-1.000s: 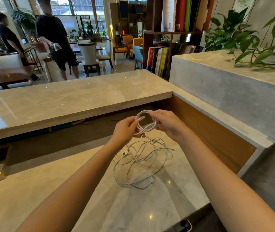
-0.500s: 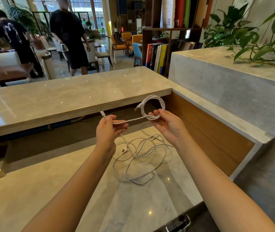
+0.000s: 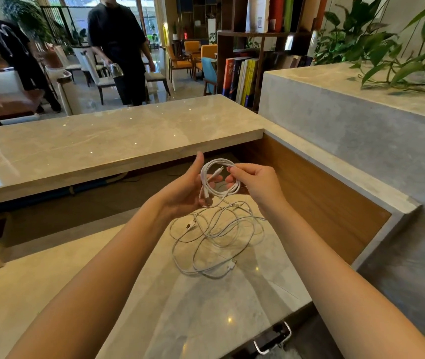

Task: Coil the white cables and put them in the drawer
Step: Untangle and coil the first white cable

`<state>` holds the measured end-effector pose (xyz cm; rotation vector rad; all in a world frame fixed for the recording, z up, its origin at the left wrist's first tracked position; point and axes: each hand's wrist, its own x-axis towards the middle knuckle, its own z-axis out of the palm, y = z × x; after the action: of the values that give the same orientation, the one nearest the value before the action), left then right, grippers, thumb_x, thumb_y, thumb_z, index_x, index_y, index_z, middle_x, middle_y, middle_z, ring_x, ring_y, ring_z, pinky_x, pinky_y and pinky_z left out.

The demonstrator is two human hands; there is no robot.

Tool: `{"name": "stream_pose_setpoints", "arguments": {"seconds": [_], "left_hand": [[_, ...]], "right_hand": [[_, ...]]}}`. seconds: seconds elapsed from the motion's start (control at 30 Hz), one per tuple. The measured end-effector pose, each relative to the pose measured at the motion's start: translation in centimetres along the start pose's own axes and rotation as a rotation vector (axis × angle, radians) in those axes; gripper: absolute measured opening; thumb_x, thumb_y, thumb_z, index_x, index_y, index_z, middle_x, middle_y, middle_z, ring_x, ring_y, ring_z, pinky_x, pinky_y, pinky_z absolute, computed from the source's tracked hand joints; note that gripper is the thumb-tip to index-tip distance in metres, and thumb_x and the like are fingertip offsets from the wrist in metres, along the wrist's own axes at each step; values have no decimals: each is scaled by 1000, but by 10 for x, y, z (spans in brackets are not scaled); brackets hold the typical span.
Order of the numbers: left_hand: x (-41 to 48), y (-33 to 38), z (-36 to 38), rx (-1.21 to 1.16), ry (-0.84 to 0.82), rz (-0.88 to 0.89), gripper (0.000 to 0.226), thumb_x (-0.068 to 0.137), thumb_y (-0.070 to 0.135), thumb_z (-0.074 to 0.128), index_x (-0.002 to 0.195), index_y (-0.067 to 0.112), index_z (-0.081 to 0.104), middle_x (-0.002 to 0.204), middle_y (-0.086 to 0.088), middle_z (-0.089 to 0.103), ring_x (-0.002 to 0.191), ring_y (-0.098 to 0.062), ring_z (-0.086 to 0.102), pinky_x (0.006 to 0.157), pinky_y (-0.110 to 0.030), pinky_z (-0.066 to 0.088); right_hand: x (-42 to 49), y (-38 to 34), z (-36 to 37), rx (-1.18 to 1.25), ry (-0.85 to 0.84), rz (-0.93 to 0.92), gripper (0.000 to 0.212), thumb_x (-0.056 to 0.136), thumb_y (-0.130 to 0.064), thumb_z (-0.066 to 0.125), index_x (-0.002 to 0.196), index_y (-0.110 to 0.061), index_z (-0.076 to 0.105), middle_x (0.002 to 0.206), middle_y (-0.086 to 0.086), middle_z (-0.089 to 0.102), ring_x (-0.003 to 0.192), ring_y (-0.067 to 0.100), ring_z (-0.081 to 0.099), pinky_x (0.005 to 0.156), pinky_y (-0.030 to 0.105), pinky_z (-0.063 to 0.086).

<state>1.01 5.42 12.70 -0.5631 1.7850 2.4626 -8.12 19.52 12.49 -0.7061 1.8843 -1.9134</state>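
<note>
Both hands are raised above the bench (image 3: 81,288), close together, with a white coil (image 3: 219,178) between them. The left hand (image 3: 185,187) is palm-up with its fingers spread loosely, thumb pointing up; the lower side of the coil and a connector end lie against its palm. The right hand (image 3: 255,183) pinches the upper right side of the coil between thumb and fingertips, the other fingers curled. The coil stands roughly upright, several turns bunched together, one short tail crossing its middle.

Directly below the hands, a loose tangle of white cables (image 3: 216,239) lies on the bench, its loops overlapping and two or three plugs showing at the edges. Whether the coil is joined to the tangle cannot be told.

At the near edge of the bench, low in the view, a metal handle (image 3: 273,338) juts out; the drawer front behind it is mostly hidden. Beyond the hands runs a raised marble counter (image 3: 102,143), with a wood panel (image 3: 315,195) on the right. Two people stand far behind among chairs, and a bookshelf (image 3: 242,76) stands at the counter's end.
</note>
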Motion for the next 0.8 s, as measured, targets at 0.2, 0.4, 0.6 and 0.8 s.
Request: {"name": "stream_pose_setpoints", "arguments": {"seconds": [0.2,0.4,0.6,0.8], "left_hand": [[8,-12,1,216,27,152,29,96,21,47,109,6,68,72,3,60,58,-5,51,53,-17,41],[6,-24,-2,-33,5,114,40,97,20,44,72,15,75,58,2,52,57,-8,46,62,-22,38],[11,-42,-3,-508,-130,158,36,97,28,36,76,11,60,42,5,41,46,-9,44,63,-21,36],[17,-54,-14,-398,-77,117,38,100,30,32,73,11,51,36,8,30,35,-7,28,53,-22,41]], "right_hand": [[3,6,-1,-168,63,-1,13,90,-15,60,91,-12,72,79,12,71,68,19,68,66,31,59],[5,13,1,-28,25,196,17,88,-14,62,98,-4,70,73,8,66,68,18,64,63,30,57],[6,31,8,-175,-104,294,19,87,-19,64,99,-6,70,85,10,66,74,17,61,60,24,52],[2,33,8,-465,-247,-122,30,86,-26,64,116,-21,59,104,-1,58,89,10,54,77,25,47]]}}
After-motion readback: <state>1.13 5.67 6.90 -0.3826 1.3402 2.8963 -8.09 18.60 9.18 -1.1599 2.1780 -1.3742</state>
